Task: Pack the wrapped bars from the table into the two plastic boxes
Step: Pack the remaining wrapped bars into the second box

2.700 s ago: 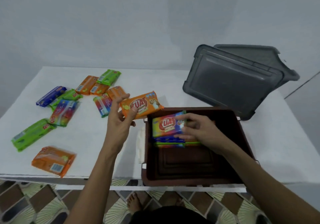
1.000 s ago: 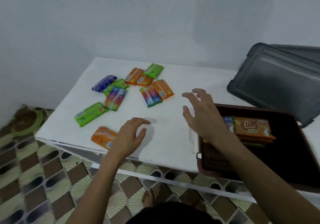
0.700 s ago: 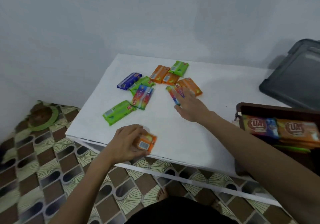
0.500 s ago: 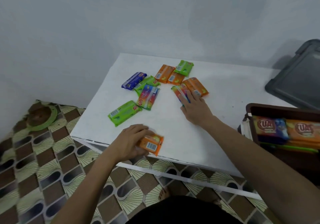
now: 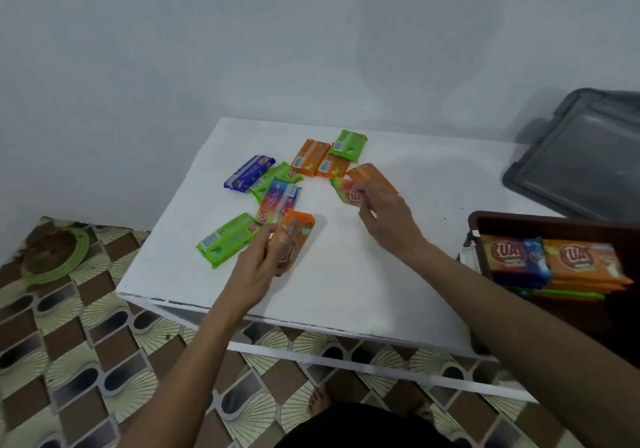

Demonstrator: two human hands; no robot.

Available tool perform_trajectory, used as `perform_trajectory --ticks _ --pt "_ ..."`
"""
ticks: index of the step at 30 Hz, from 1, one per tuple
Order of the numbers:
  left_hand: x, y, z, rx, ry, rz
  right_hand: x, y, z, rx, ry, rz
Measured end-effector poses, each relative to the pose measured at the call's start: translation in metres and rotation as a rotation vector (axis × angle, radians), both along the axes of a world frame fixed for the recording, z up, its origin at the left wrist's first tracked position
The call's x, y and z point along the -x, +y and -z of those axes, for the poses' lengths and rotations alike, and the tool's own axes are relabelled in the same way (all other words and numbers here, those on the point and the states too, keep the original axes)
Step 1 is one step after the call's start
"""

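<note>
Fingers of left hand (image 5: 255, 269) pinch orange wrapped bar (image 5: 298, 234), long axis 1-to-7 o'clock; fingers of right hand (image 5: 389, 227) grasp rainbow-wrapped bar (image 5: 343, 189). Brown plastic box (image 5: 554, 221) lies at 3 o'clock, nearer the right hand.

A cluster of wrapped bars (image 5: 277, 184) is lying on the far left part of the table (image 5: 346, 291). The box (image 5: 554, 220) is sitting at the table's right edge with a stack of bars (image 5: 554, 264) inside it, and a lid (image 5: 581, 163) is sitting behind the box. The left hand (image 5: 256, 267) is holding one bar (image 5: 294, 239) just in front of the cluster. The right hand (image 5: 388, 219) is gripping a pair of bars (image 5: 367, 184) at the cluster's right edge. A round dish (image 5: 52, 253) is sitting on the floor, left of the table.
</note>
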State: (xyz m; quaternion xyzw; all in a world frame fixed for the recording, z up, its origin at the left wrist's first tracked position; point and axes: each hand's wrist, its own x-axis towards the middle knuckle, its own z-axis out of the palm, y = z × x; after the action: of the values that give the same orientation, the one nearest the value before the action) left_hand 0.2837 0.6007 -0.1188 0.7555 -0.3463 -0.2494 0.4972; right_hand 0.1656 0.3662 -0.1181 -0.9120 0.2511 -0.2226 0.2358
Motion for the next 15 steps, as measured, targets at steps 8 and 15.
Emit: perform_trajectory --ticks 8,15 --pt "0.044 -0.060 -0.050 0.141 0.017 0.056 0.105 -0.019 -0.074 -0.285 -0.207 -0.029" --pt "0.136 -0.132 -0.076 0.399 0.119 -0.110 0.242 -0.044 -0.103 -0.448 -0.268 0.069"
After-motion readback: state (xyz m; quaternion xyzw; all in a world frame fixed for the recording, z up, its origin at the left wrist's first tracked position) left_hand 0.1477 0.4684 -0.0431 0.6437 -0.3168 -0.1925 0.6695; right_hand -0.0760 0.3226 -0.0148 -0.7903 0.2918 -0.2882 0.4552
